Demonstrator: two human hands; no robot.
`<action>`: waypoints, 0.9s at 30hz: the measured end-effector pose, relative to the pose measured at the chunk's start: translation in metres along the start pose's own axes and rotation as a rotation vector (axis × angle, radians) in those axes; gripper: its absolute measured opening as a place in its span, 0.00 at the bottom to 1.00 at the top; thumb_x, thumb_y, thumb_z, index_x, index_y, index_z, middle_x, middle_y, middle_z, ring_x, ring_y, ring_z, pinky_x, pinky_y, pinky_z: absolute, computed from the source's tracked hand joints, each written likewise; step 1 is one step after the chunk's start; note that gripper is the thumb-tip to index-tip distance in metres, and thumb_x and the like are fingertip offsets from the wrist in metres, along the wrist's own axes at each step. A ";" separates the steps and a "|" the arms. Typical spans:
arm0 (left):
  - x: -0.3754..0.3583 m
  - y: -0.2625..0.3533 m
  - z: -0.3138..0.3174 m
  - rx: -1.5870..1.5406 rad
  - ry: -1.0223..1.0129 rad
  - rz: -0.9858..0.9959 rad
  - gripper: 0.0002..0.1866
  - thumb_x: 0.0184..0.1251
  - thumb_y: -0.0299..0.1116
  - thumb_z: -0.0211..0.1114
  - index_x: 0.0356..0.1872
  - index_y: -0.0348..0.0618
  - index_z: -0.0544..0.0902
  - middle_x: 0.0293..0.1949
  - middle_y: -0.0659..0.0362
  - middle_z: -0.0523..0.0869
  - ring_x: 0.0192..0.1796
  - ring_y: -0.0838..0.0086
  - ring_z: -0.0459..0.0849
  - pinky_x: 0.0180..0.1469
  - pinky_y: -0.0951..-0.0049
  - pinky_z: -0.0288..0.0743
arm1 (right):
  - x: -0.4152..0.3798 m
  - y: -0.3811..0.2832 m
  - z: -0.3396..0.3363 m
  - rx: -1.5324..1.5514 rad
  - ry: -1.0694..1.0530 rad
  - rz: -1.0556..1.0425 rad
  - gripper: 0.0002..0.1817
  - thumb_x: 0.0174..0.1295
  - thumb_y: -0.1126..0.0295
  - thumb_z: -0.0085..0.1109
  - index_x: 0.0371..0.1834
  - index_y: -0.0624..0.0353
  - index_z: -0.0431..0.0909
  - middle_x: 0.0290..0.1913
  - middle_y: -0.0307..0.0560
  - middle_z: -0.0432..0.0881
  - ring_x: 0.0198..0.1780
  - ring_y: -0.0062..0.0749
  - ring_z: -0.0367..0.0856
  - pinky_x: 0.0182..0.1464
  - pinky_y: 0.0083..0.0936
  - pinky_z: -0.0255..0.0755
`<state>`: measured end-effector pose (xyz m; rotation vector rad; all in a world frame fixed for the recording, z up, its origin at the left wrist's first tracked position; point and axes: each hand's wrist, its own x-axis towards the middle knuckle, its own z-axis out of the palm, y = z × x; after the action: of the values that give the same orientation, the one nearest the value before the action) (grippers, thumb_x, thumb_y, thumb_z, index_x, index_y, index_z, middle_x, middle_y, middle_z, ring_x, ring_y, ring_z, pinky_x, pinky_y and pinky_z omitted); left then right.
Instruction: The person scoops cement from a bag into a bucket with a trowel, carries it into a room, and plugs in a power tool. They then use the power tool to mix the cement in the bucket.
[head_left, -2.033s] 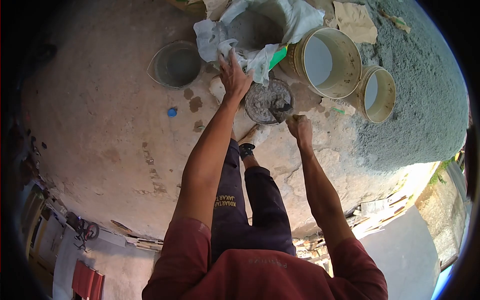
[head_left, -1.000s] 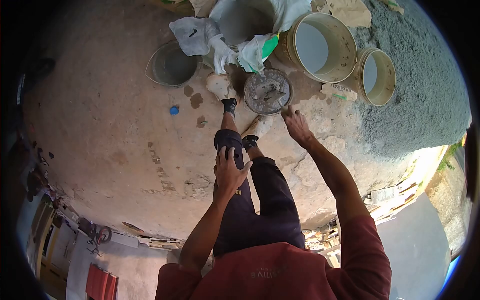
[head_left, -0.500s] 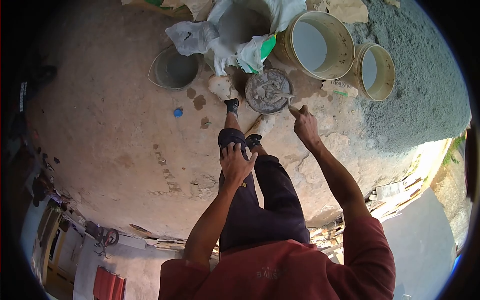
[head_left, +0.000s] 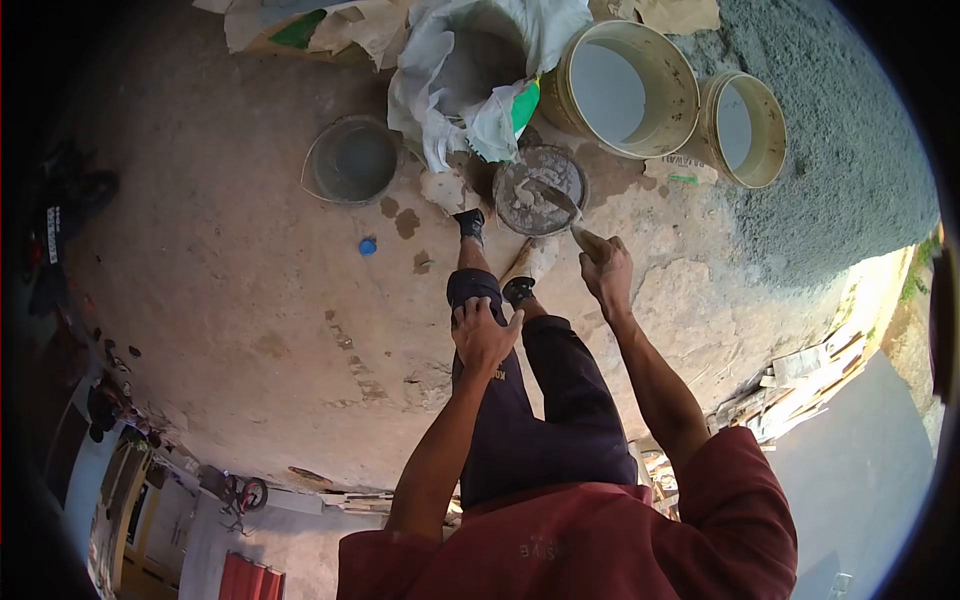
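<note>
My right hand (head_left: 607, 272) is wrapped round the handle of a trowel (head_left: 553, 194). The trowel's blade lies across the wet grey mortar in a round bucket (head_left: 583, 212), and its tip is at the mortar surface. My left hand (head_left: 485, 340) rests on the knee of my dark trousers with its fingers spread, holding nothing. Just behind the bucket stands an open white sack (head_left: 408, 95) with grey powder inside. A foot in a dark shoe is on either side of the bucket's near left edge.
A dark bucket (head_left: 312, 172) of greyish liquid stands left of the sack. Two cream buckets, a large one (head_left: 683, 110) and a smaller one (head_left: 772, 135), hold pale liquid at the right. Beyond them spreads a heap of grey sand (head_left: 840, 170). A blue cap (head_left: 368, 246) lies on the floor.
The trowel's blade has turned and now shows longer across the mortar, with my right hand a little lower. My left hand stays on the knee while the whole view has shifted slightly.
</note>
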<state>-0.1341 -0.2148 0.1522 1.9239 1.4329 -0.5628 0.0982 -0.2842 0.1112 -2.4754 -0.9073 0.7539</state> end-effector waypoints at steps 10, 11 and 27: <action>0.021 0.008 -0.017 0.037 -0.033 0.010 0.36 0.57 0.61 0.69 0.58 0.41 0.82 0.57 0.52 0.81 0.61 0.55 0.77 0.61 0.52 0.74 | 0.010 -0.100 -0.077 0.524 0.169 0.192 0.22 0.56 0.70 0.72 0.56 0.61 0.85 0.41 0.52 0.86 0.42 0.35 0.85 0.48 0.28 0.76; 0.024 0.009 -0.019 0.043 -0.047 0.012 0.37 0.58 0.61 0.69 0.58 0.41 0.82 0.56 0.52 0.81 0.61 0.55 0.77 0.61 0.52 0.74 | 0.027 -0.111 -0.068 0.549 0.186 0.169 0.22 0.56 0.70 0.72 0.56 0.61 0.85 0.43 0.54 0.87 0.44 0.37 0.85 0.49 0.29 0.77; 0.058 -0.001 -0.050 0.156 -0.165 0.080 0.36 0.57 0.58 0.72 0.55 0.37 0.82 0.56 0.49 0.83 0.62 0.53 0.79 0.60 0.51 0.75 | 0.242 -0.135 0.069 0.183 0.087 0.004 0.18 0.61 0.57 0.62 0.50 0.52 0.85 0.42 0.57 0.87 0.46 0.56 0.86 0.50 0.48 0.79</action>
<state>-0.1201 -0.1397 0.1462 1.9942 1.2343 -0.7959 0.1494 -0.0111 0.0441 -2.3309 -0.7660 0.6925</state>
